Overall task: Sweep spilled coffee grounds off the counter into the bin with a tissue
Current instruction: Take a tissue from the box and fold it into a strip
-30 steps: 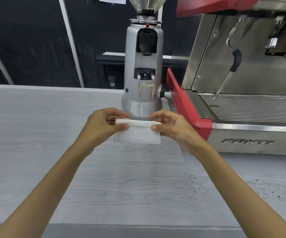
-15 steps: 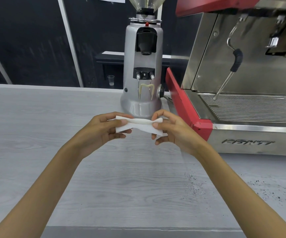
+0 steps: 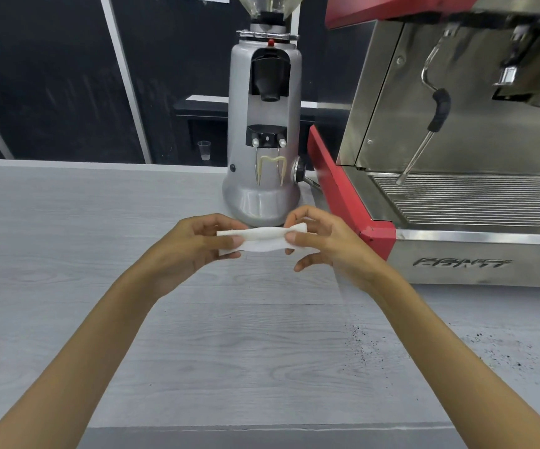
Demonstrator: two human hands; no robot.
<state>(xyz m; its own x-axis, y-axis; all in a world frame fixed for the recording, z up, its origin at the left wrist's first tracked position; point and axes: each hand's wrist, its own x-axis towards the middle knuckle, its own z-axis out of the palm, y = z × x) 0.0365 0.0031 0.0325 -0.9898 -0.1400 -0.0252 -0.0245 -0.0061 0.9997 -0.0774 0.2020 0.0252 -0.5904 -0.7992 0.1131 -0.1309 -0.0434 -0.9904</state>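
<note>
My left hand point(image 3: 197, 247) and right hand point(image 3: 323, 241) pinch the folded tissue point(image 3: 262, 240) mid-frame above the worktop point(image 3: 67, 254), still prepping, so next I bring it down to the coffee grounds point(image 3: 364, 348) lower right; bin unseen.

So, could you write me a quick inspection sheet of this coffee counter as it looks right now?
Surface: grey wood-grain counter; dark coffee grounds scattered on its right side, near the front edge.
Job's things: folded white tissue, held above the counter; no bin in view.
Clutter: small clear cup on a ledge behind the counter.
Hands: left hand and right hand each pinch one end of the tissue with their fingers.
Cables: nothing seen.
Surroundings: grey grinder at the back of the counter; steel and red espresso machine to its right, with a steam wand; dark wall behind.
</note>
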